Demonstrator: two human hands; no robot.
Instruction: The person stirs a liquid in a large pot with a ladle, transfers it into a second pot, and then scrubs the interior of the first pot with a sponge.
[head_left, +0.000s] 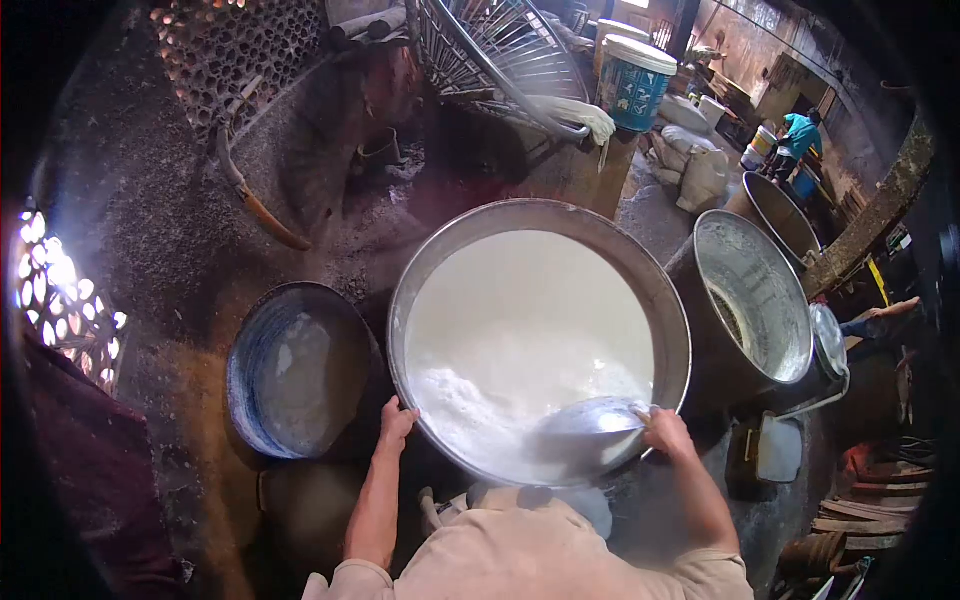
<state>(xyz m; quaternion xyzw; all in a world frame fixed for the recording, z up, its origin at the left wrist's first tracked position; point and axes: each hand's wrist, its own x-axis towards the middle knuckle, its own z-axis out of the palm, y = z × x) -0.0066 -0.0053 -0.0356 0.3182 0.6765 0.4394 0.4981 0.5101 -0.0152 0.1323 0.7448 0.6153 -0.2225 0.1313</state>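
Note:
A wide round metal vat [680, 310] full of milky white liquid [520, 300] is in front of me, with froth along its near side. My left hand [398, 420] is closed on the vat's rim at the near left. At the near right, my right hand [667, 432] grips a shiny metal scoop [590, 418] by its handle end. The scoop lies low at the liquid's surface, inside the vat; its far edge blends into the froth.
A blue tub [240, 385] with some whitish liquid stands left. Tall metal drums [755, 295] stand right. Behind are a large wire basket [500, 50], a lidded blue bucket [637, 85] and sacks [700, 165]. A person [798, 138] bends at the back right; wood pieces [865, 515] lie lower right.

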